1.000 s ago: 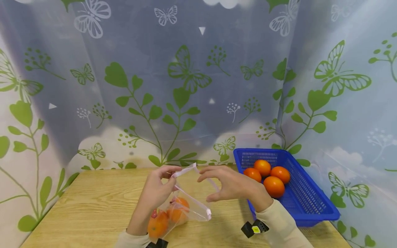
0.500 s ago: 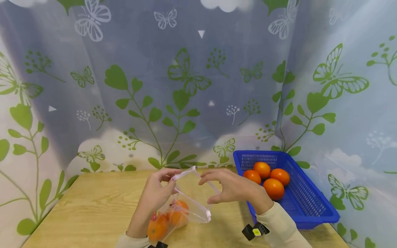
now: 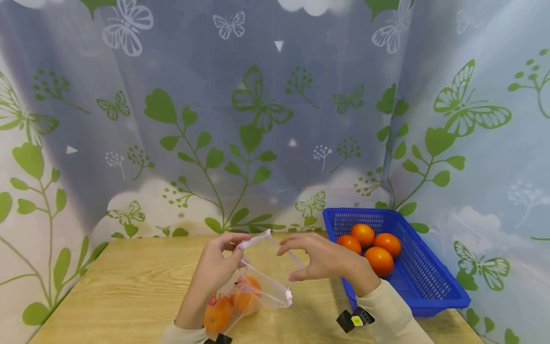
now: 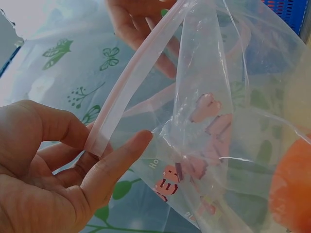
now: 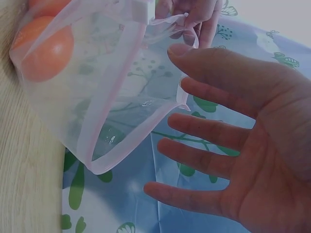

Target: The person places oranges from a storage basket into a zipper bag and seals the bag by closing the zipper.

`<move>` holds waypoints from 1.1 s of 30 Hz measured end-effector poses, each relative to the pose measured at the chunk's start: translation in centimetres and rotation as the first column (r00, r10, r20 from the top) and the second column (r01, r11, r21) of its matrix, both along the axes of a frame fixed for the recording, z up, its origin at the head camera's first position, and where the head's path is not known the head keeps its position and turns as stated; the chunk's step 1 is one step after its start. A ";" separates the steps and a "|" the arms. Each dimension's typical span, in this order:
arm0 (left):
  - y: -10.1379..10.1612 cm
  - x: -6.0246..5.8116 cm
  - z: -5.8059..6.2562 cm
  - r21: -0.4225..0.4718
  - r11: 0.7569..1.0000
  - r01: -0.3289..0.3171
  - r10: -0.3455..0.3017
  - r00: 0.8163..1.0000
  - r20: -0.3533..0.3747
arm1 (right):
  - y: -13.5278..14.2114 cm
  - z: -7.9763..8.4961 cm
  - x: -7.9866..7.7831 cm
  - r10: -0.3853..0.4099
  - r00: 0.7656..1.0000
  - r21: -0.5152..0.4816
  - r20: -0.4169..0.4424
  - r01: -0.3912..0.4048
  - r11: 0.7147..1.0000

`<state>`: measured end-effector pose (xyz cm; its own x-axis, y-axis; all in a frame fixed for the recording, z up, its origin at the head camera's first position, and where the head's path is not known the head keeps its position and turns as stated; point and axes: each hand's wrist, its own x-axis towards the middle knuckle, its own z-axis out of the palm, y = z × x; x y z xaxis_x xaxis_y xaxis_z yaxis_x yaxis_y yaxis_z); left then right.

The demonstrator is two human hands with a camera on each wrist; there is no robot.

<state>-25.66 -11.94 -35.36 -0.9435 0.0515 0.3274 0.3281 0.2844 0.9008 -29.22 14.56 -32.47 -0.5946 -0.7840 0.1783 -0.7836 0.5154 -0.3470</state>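
Observation:
My left hand (image 3: pixel 218 263) pinches the rim of a clear slider zip bag (image 3: pixel 271 292) between thumb and fingers. The bag's pale pink zip edge (image 4: pixel 127 80) stands spread into a wide mouth, its slider (image 3: pixel 289 297) at the near right corner. Two oranges (image 3: pixel 217 314) lie in the bottom of the bag, low over the table. Pink printing (image 4: pixel 206 109) shows on its film. Beside the mouth my right hand (image 3: pixel 320 258) has its fingers spread with nothing in them; in the right wrist view the fingertips (image 5: pixel 177 121) are right at the zip edge.
A blue plastic basket (image 3: pixel 429 267) stands on the right of the wooden table (image 3: pixel 142 282), with several oranges (image 3: pixel 379 261) at its left side. My right forearm overlaps the basket's near left side. A curtain (image 3: pixel 275 157) with butterflies and leaves surrounds the table.
Almost nothing differs. The view has tilted slightly, while both hands keep their places at the bag and the bag's mouth stays spread.

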 end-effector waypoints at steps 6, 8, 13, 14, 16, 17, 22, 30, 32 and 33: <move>0.0 0.1 -0.1 0.003 1.000 -0.003 0.003 1.000 0.003 | 0.1 0.0 0.0 -0.004 1.000 0.007 -0.008 0.004 1.000; -0.1 0.1 -0.1 0.003 1.000 -0.005 0.005 1.000 0.006 | 0.2 0.0 0.0 -0.007 1.000 0.010 -0.011 0.007 1.000; -0.1 0.1 0.0 0.001 1.000 0.001 -0.001 1.000 0.002 | 0.4 0.2 -0.1 -0.019 0.999 0.016 -0.027 0.020 1.000; -0.1 0.0 0.0 -0.001 1.000 0.001 -0.001 1.000 0.001 | 0.4 0.2 -0.1 -0.021 0.999 0.017 -0.032 0.022 1.000; -0.1 0.1 0.0 -0.005 1.000 0.001 -0.001 1.000 -0.004 | 0.5 0.2 -0.1 -0.024 0.999 0.016 -0.036 0.024 1.000; -0.1 0.0 0.0 -0.005 1.000 -0.002 0.002 1.000 -0.002 | 0.5 0.2 -0.1 -0.023 0.999 0.017 -0.036 0.024 1.000; -0.1 0.1 0.0 -0.002 1.000 -0.012 0.012 1.000 0.003 | 0.6 0.2 -0.2 -0.021 0.999 0.020 -0.028 0.021 1.000; -0.1 0.2 0.0 -0.003 1.000 -0.009 0.009 1.000 0.001 | 0.8 0.2 -0.2 -0.032 0.999 0.021 -0.020 0.032 0.999; -0.1 0.2 0.0 -0.001 1.000 -0.008 0.008 1.000 0.003 | 0.9 0.2 -0.2 -0.030 0.999 0.021 -0.023 0.031 0.999; 0.0 0.2 0.0 0.000 1.000 -0.009 0.009 1.000 0.003 | 0.9 0.1 -0.2 -0.031 0.999 0.021 -0.019 0.032 0.999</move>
